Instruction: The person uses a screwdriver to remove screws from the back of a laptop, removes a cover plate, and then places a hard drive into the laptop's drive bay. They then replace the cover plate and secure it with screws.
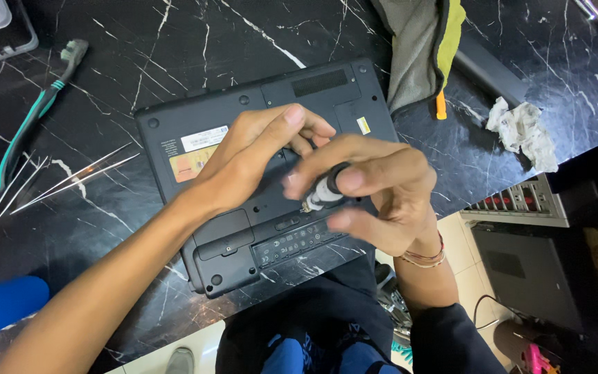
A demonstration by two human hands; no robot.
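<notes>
A black laptop point(257, 97) lies bottom side up on the dark marble table point(140, 41). My right hand point(375, 190) grips a small screwdriver point(323, 194) with a black and silver handle, tip down on the laptop's underside near its middle. My left hand point(250, 156) rests across the laptop base, its fingers curled beside the screwdriver and touching the case. The spot under the tip is hidden by my fingers.
A teal-handled brush point(32, 118) and thin metal tweezers point(57, 183) lie at the left. A grey and yellow cloth point(420, 45), a small orange tool point(441, 105) and crumpled paper point(520, 131) sit at the right. A blue object point(5, 305) is at lower left. Computer cases point(520, 201) stand below the table edge.
</notes>
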